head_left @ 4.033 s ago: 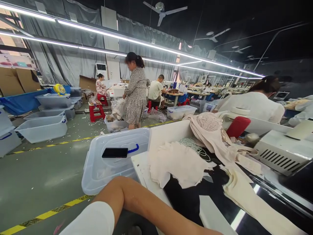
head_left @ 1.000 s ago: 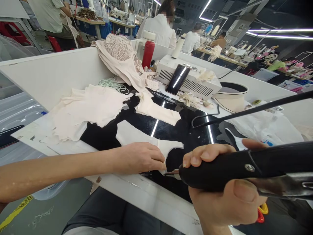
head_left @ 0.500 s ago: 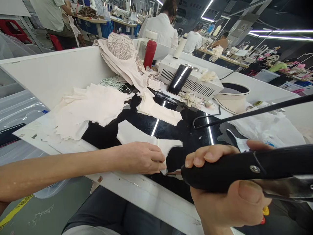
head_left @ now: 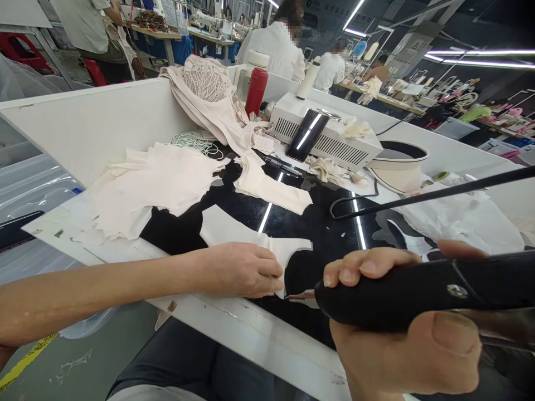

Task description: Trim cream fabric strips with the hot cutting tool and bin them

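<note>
My left hand (head_left: 244, 270) lies over a white cut fabric piece (head_left: 232, 227) on the black glossy work surface. Its fingers are bent together, pinching the piece's lower edge. My right hand (head_left: 401, 351) is wrapped round a black-handled tool (head_left: 384, 301), thumb below and fingers above. A thin metal tip (head_left: 303, 298) sticks out of the tool toward the left, right by the fabric's lower corner. Whether it touches the cloth I cannot tell. Behind lies a cream fabric piece (head_left: 271, 189), with a pile of pale cut pieces (head_left: 154, 178) to its left.
A white vented box (head_left: 326, 131) stands at the back with a phone (head_left: 307, 135) leaning on it. Beside it are a red bottle (head_left: 256, 92) and beige garments (head_left: 209, 106). A black cable (head_left: 438, 195) crosses at right, near a round container (head_left: 399, 164). Co-workers sit beyond the partition.
My right hand and the tool have shifted slightly to the right, and the handle sits a little differently. The tip stays near the fabric's corner. My left hand has hardly moved.
</note>
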The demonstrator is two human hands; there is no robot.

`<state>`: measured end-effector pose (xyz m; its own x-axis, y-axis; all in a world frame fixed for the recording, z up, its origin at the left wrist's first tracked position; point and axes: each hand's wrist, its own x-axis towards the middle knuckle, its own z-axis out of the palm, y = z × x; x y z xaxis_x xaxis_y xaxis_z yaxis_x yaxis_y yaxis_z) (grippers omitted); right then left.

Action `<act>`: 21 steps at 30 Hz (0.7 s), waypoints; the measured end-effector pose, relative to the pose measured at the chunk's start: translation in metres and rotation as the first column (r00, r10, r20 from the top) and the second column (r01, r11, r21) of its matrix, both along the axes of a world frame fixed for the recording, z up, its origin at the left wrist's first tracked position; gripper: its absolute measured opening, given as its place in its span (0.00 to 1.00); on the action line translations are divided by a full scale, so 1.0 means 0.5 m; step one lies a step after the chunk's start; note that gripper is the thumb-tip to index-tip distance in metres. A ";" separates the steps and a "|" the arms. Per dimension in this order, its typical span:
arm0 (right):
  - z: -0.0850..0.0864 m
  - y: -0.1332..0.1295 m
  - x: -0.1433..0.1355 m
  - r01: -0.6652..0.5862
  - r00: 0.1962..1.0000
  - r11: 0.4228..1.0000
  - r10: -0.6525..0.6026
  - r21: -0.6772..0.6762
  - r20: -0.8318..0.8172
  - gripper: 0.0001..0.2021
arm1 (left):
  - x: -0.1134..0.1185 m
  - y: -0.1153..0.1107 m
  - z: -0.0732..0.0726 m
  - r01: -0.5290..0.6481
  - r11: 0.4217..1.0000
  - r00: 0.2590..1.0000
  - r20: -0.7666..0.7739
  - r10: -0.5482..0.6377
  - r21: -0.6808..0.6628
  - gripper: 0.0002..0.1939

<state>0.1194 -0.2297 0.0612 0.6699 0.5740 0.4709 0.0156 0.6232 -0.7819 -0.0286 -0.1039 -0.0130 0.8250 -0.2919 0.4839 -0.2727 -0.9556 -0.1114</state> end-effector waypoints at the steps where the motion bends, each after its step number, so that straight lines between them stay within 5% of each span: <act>1: 0.001 0.000 0.002 0.009 1.000 1.000 -0.009 -0.004 0.000 0.27 | 0.000 0.000 -0.001 0.002 1.000 1.000 0.007 -0.002 -0.001 0.11; 21: -0.009 0.011 -0.005 0.025 1.000 0.999 -0.026 0.027 0.012 0.25 | 0.004 -0.002 -0.001 0.005 1.000 1.000 0.005 -0.005 -0.001 0.07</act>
<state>0.1169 -0.2242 0.0568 0.6781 0.5436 0.4947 0.0416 0.6435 -0.7643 -0.0267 -0.1051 -0.0134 0.8212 -0.2955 0.4882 -0.2767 -0.9544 -0.1121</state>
